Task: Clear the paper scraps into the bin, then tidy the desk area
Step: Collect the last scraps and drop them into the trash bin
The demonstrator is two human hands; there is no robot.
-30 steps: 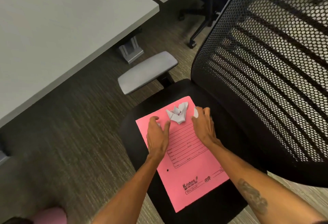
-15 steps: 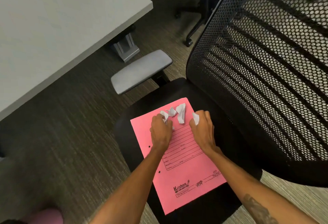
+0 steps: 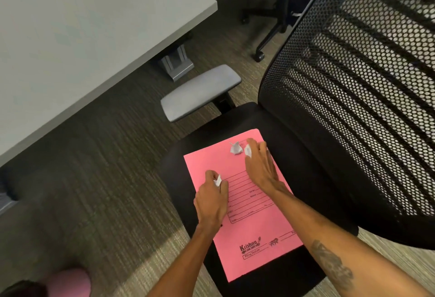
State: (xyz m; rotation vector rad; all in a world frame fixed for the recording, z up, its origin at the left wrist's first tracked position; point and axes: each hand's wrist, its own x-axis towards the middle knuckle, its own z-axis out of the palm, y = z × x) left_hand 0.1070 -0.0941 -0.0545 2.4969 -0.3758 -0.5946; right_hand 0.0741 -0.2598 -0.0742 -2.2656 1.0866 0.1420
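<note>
A pink folder [image 3: 256,238] lies on the black seat [image 3: 313,179] of an office chair. Near its far end rests a small crumpled white scrap [image 3: 235,149]. My left hand [image 3: 211,200] is closed over a white scrap [image 3: 218,181] that sticks out between thumb and fingers, above the folder's left edge. My right hand [image 3: 260,167] lies on the folder just right of the loose scrap, with another white scrap [image 3: 248,151] pinched by its fingers. No bin is in view.
The chair's black mesh back [image 3: 353,84] rises on the right, its grey armrest [image 3: 200,92] sticks out left of the seat. Grey desks [image 3: 82,37] fill the upper left, above dark carpet [image 3: 106,179]. Another chair's wheeled base [image 3: 266,37] stands behind. A pink object [image 3: 68,282] shows at bottom left.
My left hand has closed on a scrap and pulled back toward me along the folder's left edge. The pile of scraps has shrunk to one loose piece beside my right hand.
</note>
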